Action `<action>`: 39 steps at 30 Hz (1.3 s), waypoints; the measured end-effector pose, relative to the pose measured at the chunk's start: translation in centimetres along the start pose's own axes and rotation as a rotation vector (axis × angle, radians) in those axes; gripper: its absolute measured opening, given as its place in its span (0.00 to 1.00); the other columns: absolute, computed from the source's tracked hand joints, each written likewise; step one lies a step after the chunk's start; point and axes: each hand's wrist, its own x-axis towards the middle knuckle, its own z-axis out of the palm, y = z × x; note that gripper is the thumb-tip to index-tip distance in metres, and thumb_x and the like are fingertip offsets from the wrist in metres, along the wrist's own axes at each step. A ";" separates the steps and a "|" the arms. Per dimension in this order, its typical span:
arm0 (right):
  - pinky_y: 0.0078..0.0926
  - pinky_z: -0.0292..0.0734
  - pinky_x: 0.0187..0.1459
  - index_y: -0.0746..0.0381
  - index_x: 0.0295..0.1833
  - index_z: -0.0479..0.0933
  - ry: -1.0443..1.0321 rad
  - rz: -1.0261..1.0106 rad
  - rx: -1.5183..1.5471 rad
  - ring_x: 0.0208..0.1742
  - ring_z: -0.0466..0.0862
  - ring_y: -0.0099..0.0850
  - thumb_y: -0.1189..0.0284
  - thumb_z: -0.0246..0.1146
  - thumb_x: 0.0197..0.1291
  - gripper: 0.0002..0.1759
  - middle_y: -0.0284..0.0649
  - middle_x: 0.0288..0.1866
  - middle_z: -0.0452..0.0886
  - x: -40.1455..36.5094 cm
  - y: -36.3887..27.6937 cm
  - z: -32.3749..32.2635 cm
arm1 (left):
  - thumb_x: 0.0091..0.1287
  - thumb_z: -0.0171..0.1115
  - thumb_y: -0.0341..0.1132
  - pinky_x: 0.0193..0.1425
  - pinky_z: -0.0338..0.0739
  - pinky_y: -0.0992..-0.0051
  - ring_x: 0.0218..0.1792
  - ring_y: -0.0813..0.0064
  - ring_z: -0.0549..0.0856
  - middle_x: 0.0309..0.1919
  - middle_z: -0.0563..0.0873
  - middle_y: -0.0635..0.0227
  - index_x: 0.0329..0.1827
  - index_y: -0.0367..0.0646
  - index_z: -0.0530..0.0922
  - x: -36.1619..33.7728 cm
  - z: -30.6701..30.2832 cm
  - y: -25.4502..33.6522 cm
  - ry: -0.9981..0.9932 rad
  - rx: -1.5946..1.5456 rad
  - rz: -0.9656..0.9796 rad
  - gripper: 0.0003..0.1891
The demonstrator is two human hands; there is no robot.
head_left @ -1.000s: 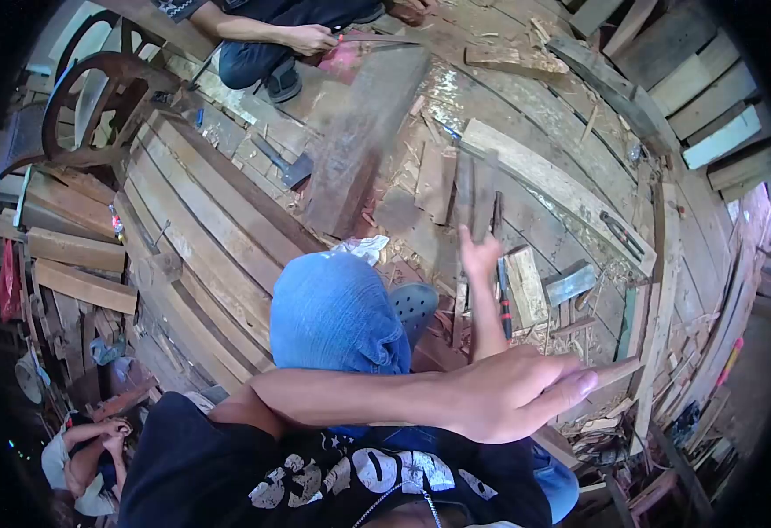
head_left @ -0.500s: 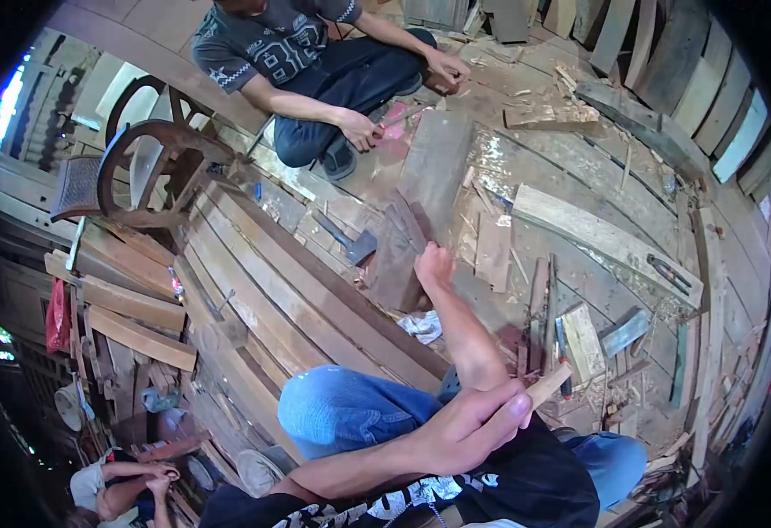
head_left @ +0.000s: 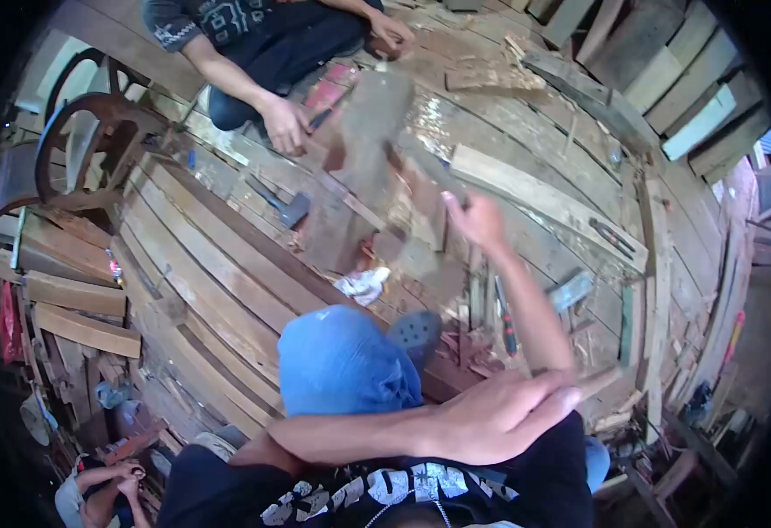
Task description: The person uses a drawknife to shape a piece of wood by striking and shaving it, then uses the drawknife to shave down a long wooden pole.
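Observation:
My right hand [head_left: 475,220] is stretched out over the plank floor, fingers closed round a dark, motion-blurred tool [head_left: 421,172]; what kind of tool it is cannot be made out. It hovers beside a thick, dark plank [head_left: 357,167] lying on the floor. My left hand [head_left: 500,414] crosses my body and rests against my right upper arm, gripping a short wooden stick [head_left: 602,382] that pokes out to the right. My bent knee in blue jeans [head_left: 341,361] is below the plank.
A seated person at the top holds a red-handled tool in one hand [head_left: 284,132]. A hatchet [head_left: 290,208], a white rag [head_left: 361,284], a red-and-black hand tool [head_left: 504,319] and pliers [head_left: 613,236] lie among planks and offcuts. A rusty wheel [head_left: 77,132] stands left. Another person [head_left: 95,488] crouches lower left.
My right hand has swung right and slightly up, away from the plank's near end, with a dark tool now in it. The view shifted; the left hand keeps the stick.

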 end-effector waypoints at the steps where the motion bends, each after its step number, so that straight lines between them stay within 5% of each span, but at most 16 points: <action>1: 0.46 0.76 0.39 0.66 0.37 0.80 0.064 -0.061 -0.150 0.35 0.83 0.52 0.45 0.58 0.61 0.30 0.58 0.31 0.81 -1.4 1.3 -3.2 | 0.78 0.42 0.43 0.29 0.69 0.62 0.21 0.57 0.78 0.19 0.75 0.57 0.39 0.35 0.71 0.7 0.9 0.2 -0.054 0.031 0.044 0.19; 5: 0.40 0.74 0.31 0.68 0.38 0.76 0.223 0.202 -0.232 0.26 0.81 0.44 0.53 0.55 0.68 0.25 0.52 0.25 0.80 -13.2 9.2 -17.2 | 0.78 0.44 0.45 0.27 0.68 0.63 0.21 0.64 0.78 0.18 0.75 0.58 0.34 0.35 0.73 5.2 4.9 0.2 -0.188 -0.035 0.107 0.22; 8: 0.37 0.73 0.30 0.66 0.45 0.78 0.395 0.459 -0.114 0.24 0.77 0.39 0.56 0.54 0.70 0.21 0.47 0.25 0.78 -22.5 9.4 -23.1 | 0.77 0.44 0.48 0.25 0.67 0.71 0.20 0.79 0.74 0.17 0.76 0.70 0.33 0.39 0.76 8.1 5.8 -0.5 -0.216 -0.065 -0.035 0.22; 9: 0.28 0.68 0.25 0.64 0.56 0.75 0.447 0.471 0.051 0.22 0.69 0.26 0.61 0.52 0.72 0.19 0.36 0.24 0.73 -25.0 8.4 -24.4 | 0.77 0.44 0.49 0.27 0.68 0.75 0.21 0.81 0.74 0.18 0.75 0.73 0.35 0.39 0.78 9.0 5.5 0.1 -0.253 -0.074 -0.158 0.23; 11: 0.22 0.67 0.25 0.60 0.70 0.66 0.539 0.631 0.189 0.23 0.68 0.20 0.66 0.51 0.73 0.23 0.31 0.24 0.70 -28.7 4.7 -26.6 | 0.77 0.44 0.49 0.28 0.69 0.77 0.23 0.82 0.73 0.20 0.75 0.74 0.39 0.38 0.78 10.2 6.2 -0.7 -0.257 0.032 -0.136 0.23; 14: 0.19 0.65 0.25 0.53 0.79 0.50 0.610 0.462 0.106 0.22 0.65 0.16 0.74 0.48 0.72 0.32 0.28 0.23 0.68 -31.5 1.8 -27.6 | 0.77 0.45 0.49 0.29 0.69 0.78 0.24 0.84 0.73 0.21 0.75 0.74 0.46 0.36 0.77 11.2 7.5 -2.5 -0.228 0.004 -0.053 0.23; 17: 0.17 0.66 0.24 0.60 0.78 0.51 0.571 0.451 0.272 0.22 0.68 0.15 0.77 0.46 0.71 0.31 0.27 0.21 0.67 -33.2 -1.6 -27.4 | 0.77 0.47 0.47 0.30 0.69 0.76 0.23 0.83 0.72 0.21 0.74 0.73 0.46 0.36 0.78 11.9 7.7 -2.6 -0.235 0.120 -0.175 0.20; 19: 0.24 0.75 0.31 0.68 0.74 0.57 0.581 0.335 0.002 0.26 0.79 0.25 0.82 0.51 0.64 0.32 0.50 0.45 0.84 -35.1 -1.3 -26.6 | 0.77 0.47 0.46 0.29 0.69 0.75 0.24 0.82 0.72 0.20 0.73 0.73 0.45 0.37 0.78 12.3 8.3 -3.5 -0.204 0.164 -0.063 0.20; 21: 0.27 0.77 0.34 0.71 0.71 0.62 0.555 0.185 -0.102 0.28 0.82 0.34 0.85 0.55 0.58 0.32 0.60 0.58 0.77 -36.3 -1.0 -26.1 | 0.77 0.46 0.46 0.30 0.70 0.74 0.24 0.81 0.74 0.20 0.74 0.72 0.46 0.36 0.78 12.5 8.4 -3.8 -0.180 0.181 -0.040 0.20; 22: 0.27 0.76 0.32 0.69 0.70 0.66 0.553 0.156 -0.166 0.25 0.80 0.36 0.87 0.59 0.54 0.34 0.55 0.48 0.82 -36.8 -0.6 -25.7 | 0.78 0.45 0.47 0.25 0.66 0.77 0.21 0.84 0.71 0.19 0.71 0.75 0.44 0.37 0.76 12.7 8.2 -3.9 -0.188 0.190 -0.022 0.21; 23: 0.27 0.76 0.32 0.69 0.70 0.66 0.551 0.162 -0.170 0.25 0.80 0.36 0.87 0.59 0.54 0.34 0.55 0.48 0.82 -37.0 -0.3 -25.4 | 0.78 0.45 0.47 0.25 0.66 0.77 0.21 0.84 0.71 0.19 0.71 0.75 0.44 0.37 0.76 12.7 8.0 -3.7 -0.192 0.184 -0.024 0.21; 25: 0.30 0.71 0.20 0.56 0.69 0.70 0.473 0.128 -0.347 0.17 0.72 0.32 0.85 0.66 0.49 0.38 0.40 0.24 0.73 -36.7 0.2 -25.1 | 0.78 0.43 0.49 0.20 0.60 0.81 0.17 0.88 0.65 0.18 0.67 0.79 0.40 0.38 0.74 13.0 7.3 -3.2 -0.377 -0.141 -0.343 0.21; 29: 0.30 0.69 0.17 0.54 0.69 0.71 0.504 0.114 -0.390 0.16 0.70 0.31 0.83 0.67 0.48 0.39 0.39 0.23 0.72 -36.6 0.0 -25.3 | 0.79 0.41 0.48 0.18 0.55 0.83 0.16 0.90 0.61 0.19 0.65 0.80 0.38 0.39 0.71 13.0 7.0 -3.3 -0.420 -0.269 -0.365 0.21; 35: 0.31 0.71 0.19 0.53 0.67 0.73 0.454 0.120 -0.394 0.17 0.73 0.32 0.82 0.68 0.48 0.37 0.40 0.25 0.74 -36.6 -1.1 -25.1 | 0.78 0.45 0.41 0.20 0.57 0.84 0.19 0.90 0.65 0.22 0.68 0.79 0.51 0.38 0.71 12.9 6.9 -3.5 -0.440 -0.253 -0.330 0.14; 37: 0.31 0.72 0.20 0.52 0.68 0.72 0.504 0.136 -0.398 0.19 0.75 0.32 0.81 0.69 0.48 0.38 0.39 0.25 0.75 -36.8 0.6 -25.5 | 0.76 0.49 0.38 0.21 0.60 0.83 0.20 0.90 0.67 0.22 0.69 0.79 0.51 0.37 0.71 12.4 6.5 -3.6 -0.390 -0.004 -0.142 0.12; 39: 0.31 0.71 0.19 0.51 0.68 0.72 0.514 0.184 -0.423 0.18 0.74 0.32 0.81 0.68 0.48 0.38 0.39 0.25 0.74 -36.2 0.2 -25.7 | 0.74 0.53 0.36 0.22 0.62 0.82 0.20 0.89 0.68 0.22 0.70 0.79 0.51 0.37 0.72 12.4 6.2 -3.6 -0.395 0.085 -0.176 0.11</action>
